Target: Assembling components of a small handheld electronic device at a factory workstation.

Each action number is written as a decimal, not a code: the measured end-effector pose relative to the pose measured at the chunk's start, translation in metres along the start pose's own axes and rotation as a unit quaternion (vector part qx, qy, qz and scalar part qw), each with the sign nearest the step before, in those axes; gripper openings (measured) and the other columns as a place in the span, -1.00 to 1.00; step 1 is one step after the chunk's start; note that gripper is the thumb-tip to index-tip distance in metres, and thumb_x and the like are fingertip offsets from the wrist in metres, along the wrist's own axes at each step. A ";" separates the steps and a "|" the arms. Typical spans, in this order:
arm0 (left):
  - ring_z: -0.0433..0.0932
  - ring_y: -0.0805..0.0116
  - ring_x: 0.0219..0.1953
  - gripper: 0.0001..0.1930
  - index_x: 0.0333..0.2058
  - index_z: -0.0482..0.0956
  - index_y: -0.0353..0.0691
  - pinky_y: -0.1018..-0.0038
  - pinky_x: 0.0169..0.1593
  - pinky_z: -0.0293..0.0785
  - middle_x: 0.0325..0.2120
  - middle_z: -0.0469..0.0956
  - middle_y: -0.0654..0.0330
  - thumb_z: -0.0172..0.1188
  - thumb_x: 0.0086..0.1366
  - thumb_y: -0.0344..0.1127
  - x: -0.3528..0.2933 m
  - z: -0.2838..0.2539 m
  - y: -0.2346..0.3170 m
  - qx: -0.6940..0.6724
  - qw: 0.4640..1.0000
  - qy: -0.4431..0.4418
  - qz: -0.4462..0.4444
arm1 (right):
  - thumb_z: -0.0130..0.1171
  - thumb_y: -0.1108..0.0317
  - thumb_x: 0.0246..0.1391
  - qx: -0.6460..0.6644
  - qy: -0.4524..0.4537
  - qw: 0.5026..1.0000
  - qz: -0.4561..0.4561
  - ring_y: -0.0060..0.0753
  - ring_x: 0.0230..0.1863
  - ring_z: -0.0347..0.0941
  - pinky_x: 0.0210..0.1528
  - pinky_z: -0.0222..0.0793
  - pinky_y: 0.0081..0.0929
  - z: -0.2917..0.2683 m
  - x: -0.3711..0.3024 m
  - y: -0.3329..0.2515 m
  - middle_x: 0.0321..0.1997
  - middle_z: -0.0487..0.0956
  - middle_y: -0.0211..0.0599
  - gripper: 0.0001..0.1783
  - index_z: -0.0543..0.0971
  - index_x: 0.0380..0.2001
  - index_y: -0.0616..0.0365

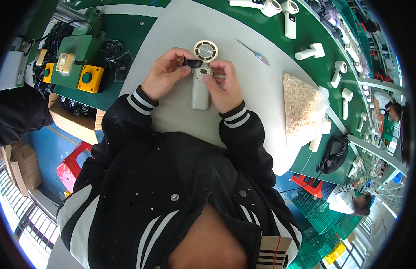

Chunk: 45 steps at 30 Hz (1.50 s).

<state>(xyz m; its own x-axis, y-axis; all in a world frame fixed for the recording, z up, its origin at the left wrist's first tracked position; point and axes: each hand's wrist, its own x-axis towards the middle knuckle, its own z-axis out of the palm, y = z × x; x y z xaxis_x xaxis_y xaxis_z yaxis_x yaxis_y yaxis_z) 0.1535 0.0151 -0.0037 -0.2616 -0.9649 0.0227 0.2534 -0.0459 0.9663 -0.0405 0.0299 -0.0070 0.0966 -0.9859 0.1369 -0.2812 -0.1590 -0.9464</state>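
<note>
A pale handheld fan (200, 96) lies on the grey work surface with its round head pointing away from me. Near its neck, a patch with small dark parts shows on the upper handle. My left hand (161, 76) pinches a small black piece (192, 62) between thumb and fingers, right at the neck; the fingers partly cover it. My right hand (227, 89) is closed on the fan's upper handle, its thumb on the handle face and its fingertips by the neck.
A screwdriver (257, 54) lies beyond my right hand. To the right sits a clear bag of small beige parts (300, 107). More fans (290, 24) stand along a green bench. At left are a green press with yellow button boxes (90, 78) and an open carton (75, 123).
</note>
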 end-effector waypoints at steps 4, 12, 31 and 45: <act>0.32 0.55 -0.36 -0.60 0.07 0.48 -0.19 0.67 -0.21 0.31 -0.25 0.50 0.27 0.05 0.27 -0.63 0.001 0.001 0.005 0.115 0.992 -0.042 0.021 | 0.13 0.58 0.10 0.055 0.007 0.998 0.010 -0.52 -0.20 0.35 -0.11 0.34 -0.61 -0.012 0.003 0.000 -0.11 0.43 -0.30 -0.67 0.41 -0.05 0.16; 0.33 0.52 -0.41 -0.55 0.09 0.46 -0.15 0.63 -0.29 0.31 -0.34 0.46 0.27 0.11 0.22 -0.60 0.001 0.022 0.015 0.206 0.978 -0.003 0.023 | 0.14 0.54 0.12 0.043 -0.086 0.995 0.037 -0.66 -0.45 0.27 -0.35 0.23 -0.72 -0.011 0.008 -0.006 -0.45 0.45 -0.50 -0.94 0.51 -0.32 0.17; 0.51 0.20 -0.24 -0.68 0.03 0.48 -0.27 0.36 -0.11 0.39 -0.16 0.56 0.13 0.06 0.34 -0.30 -0.015 0.025 0.001 0.438 0.898 0.030 0.036 | 0.03 0.39 0.18 -0.097 -0.028 0.995 0.017 -0.31 -0.43 0.41 -0.35 0.35 -0.42 0.010 -0.002 0.005 -0.31 0.55 -0.26 -0.75 0.47 -0.07 0.13; 0.45 0.32 -0.15 -0.63 0.16 0.34 -0.29 0.47 -0.03 0.37 -0.08 0.48 0.11 0.02 0.40 -0.40 0.013 0.079 -0.013 0.266 0.959 0.025 0.097 | 0.00 0.46 0.23 0.210 0.070 0.975 -0.024 -0.41 -0.19 0.42 -0.07 0.36 -0.50 -0.035 -0.001 0.001 -0.09 0.51 -0.27 -0.68 0.39 0.06 0.16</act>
<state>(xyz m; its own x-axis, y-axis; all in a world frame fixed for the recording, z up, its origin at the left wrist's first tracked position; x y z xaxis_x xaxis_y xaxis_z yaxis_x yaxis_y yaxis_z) 0.0732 0.0237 0.0045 -0.2101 -0.9535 0.2159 -0.2214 0.2615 0.9395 -0.0743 0.0290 0.0025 -0.0403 -0.9800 0.1946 0.1387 -0.1984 -0.9703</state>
